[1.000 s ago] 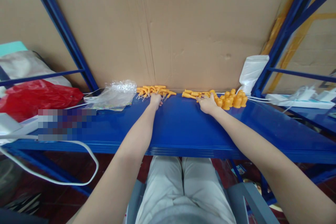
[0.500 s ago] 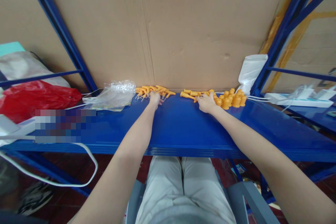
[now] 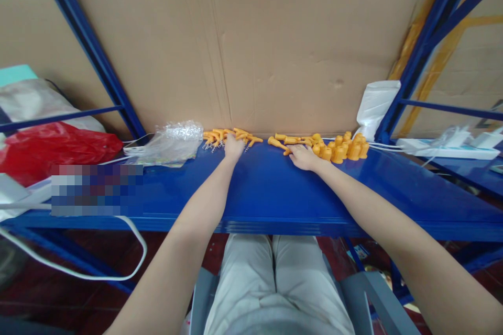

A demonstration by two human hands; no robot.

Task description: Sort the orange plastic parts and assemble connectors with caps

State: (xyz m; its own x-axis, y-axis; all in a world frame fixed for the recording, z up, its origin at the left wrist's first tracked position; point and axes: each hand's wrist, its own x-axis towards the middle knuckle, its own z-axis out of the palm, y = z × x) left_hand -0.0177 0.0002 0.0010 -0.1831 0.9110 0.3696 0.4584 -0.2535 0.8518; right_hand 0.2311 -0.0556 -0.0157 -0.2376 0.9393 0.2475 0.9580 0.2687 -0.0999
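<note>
My left hand (image 3: 234,147) reaches into a pile of orange T-shaped pieces with twisted silver metal ends (image 3: 214,138), which look like corkscrews. Its fingers are hidden behind the back of the hand. Over to the right, my right hand (image 3: 303,158) lies low on the shelf, fingers pointing left and closed at the end of a small orange piece (image 3: 287,152). Orange tube-like pieces with flared ends (image 3: 277,143) lie just beyond it. Several orange bell-shaped cups (image 3: 338,153) stand beside its wrist on the right.
The blue metal shelf (image 3: 259,193) is backed by a tall cardboard sheet (image 3: 275,52). Clear plastic bags (image 3: 173,144) and a red bag (image 3: 63,146) lie to the left. A white packet (image 3: 377,107) leans at the back right, near a power strip (image 3: 448,150).
My right hand has shifted slightly left and lower, and the orange piece at its fingertips has moved with it. My left hand has turned a little and moved slightly right.
</note>
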